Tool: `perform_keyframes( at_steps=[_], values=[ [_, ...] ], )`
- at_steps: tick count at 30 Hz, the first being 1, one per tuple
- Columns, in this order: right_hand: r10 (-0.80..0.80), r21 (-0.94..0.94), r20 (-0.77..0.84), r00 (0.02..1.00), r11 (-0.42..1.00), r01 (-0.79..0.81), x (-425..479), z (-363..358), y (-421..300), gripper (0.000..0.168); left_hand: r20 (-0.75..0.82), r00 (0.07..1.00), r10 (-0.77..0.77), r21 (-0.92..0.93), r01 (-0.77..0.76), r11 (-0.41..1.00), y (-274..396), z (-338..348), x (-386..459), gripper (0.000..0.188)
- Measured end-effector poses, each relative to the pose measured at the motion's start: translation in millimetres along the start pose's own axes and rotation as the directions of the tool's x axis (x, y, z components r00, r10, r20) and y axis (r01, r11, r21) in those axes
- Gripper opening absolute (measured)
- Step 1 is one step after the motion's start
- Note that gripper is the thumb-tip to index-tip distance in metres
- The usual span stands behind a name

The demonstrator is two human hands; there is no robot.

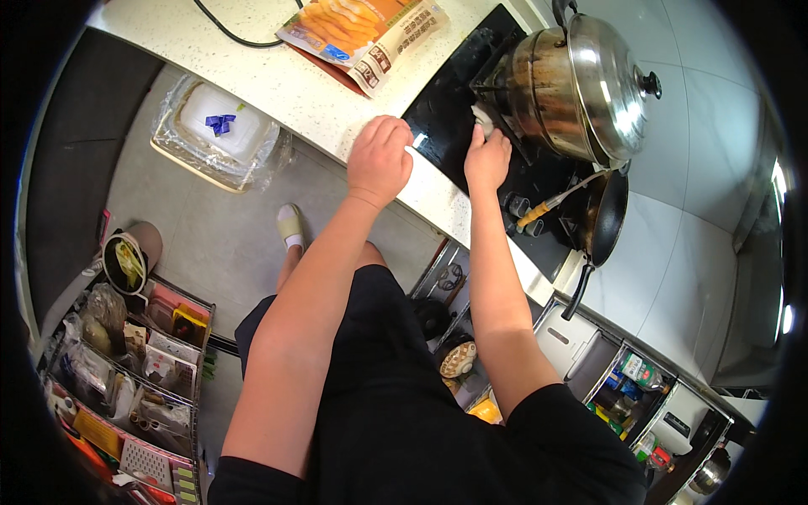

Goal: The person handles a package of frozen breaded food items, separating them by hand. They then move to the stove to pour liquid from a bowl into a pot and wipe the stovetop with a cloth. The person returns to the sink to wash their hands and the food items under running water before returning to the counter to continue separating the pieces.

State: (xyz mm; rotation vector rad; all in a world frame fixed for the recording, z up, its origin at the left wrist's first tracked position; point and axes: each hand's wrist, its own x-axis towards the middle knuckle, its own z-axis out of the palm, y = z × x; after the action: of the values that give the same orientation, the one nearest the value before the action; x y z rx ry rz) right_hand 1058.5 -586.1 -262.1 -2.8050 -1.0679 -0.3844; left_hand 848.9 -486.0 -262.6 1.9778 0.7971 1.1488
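Note:
My right hand (488, 158) pinches a crumpled white cloth or tissue (483, 120) against the black glass gas stove (442, 95), close to the burner support under a large steel steamer pot (549, 95). My left hand (380, 158) is curled into a loose fist at the front edge of the speckled white countertop (278, 88), beside the stove's corner; whether anything lies inside it cannot be seen. Beyond the left hand, an orange and white food package (360, 38) lies on the countertop.
A black frying pan (609, 221) and a bamboo-handled utensil (536, 214) rest by the stove knobs. On the floor stands a plastic-lined bin (202, 173) with a white tray (218, 120). A loaded wire rack (205, 353) is at lower left; shelves with bottles (641, 369) are at lower right.

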Motion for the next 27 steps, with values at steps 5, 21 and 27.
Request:
perform_keyframes(
  at_steps=[5, 21, 27],
  values=[
    [-0.003, 0.087, 0.025, 1.000, 0.996, 0.000, 6.2, -5.5, -48.0, 0.050, 0.007, 1.000, -0.003, 0.003, 0.003, 1.000, -0.8, -3.5, 1.1, 0.019],
    [-0.070, 0.322, -0.004, 0.998, 0.944, 0.067, -1.7, -19.5, -55.3, 0.047, 0.007, 1.000, 0.011, 0.021, -0.011, 1.000, 0.3, -2.0, 1.0, 0.018],
    [-0.029, 0.289, 0.017, 0.999, 0.957, 0.023, -2.4, -16.8, -65.6, 0.047, 0.010, 1.000, 0.022, 0.039, -0.022, 0.999, -1.7, -1.1, 0.4, 0.017]
  ],
)
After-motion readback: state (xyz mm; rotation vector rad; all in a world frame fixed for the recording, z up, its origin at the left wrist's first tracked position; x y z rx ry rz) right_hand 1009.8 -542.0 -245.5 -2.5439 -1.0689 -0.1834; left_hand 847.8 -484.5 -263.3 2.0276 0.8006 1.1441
